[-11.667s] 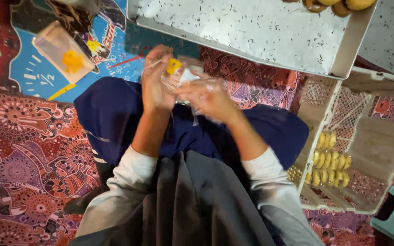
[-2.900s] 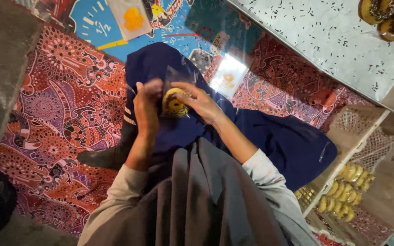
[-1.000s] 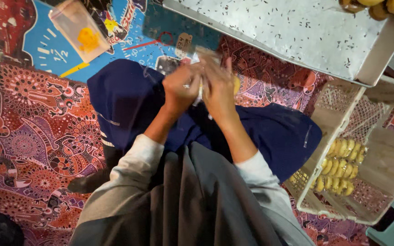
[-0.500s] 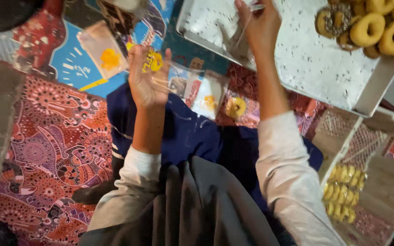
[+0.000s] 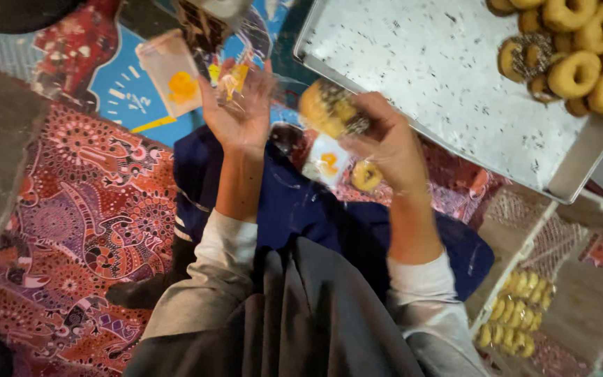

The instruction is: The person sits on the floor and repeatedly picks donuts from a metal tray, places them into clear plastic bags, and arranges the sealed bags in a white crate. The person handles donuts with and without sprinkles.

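- A doughnut (image 5: 331, 109) with dark sprinkles on top is grasped in the right hand (image 5: 385, 143), whose fingers are curled round it; it is held up in the middle of the view, just near of the tray's left corner.
- A clear plastic bag (image 5: 235, 80) with a yellow mark is held in the left hand (image 5: 240, 112), palm turned up and fingers spread under the thin film; the bag's edges are blurred.
- The two hands are seen near each other, the doughnut just right of the bag and apart from it.
- A speckled metal tray (image 5: 427, 70) is seen at the far right, with a cluster of plain and sprinkled doughnuts (image 5: 574, 56) piled at its far right corner.
- Another bagged doughnut (image 5: 366, 176) and a small packet (image 5: 327, 159) are seen lying on the dark blue cloth (image 5: 301, 209) over the lap, below the right hand.
- A further clear packet (image 5: 172, 73) with an orange mark lies at the far left on the patterned red and blue mat (image 5: 78, 209).
- A box of small yellow pieces (image 5: 518, 321) is seen at the near right.
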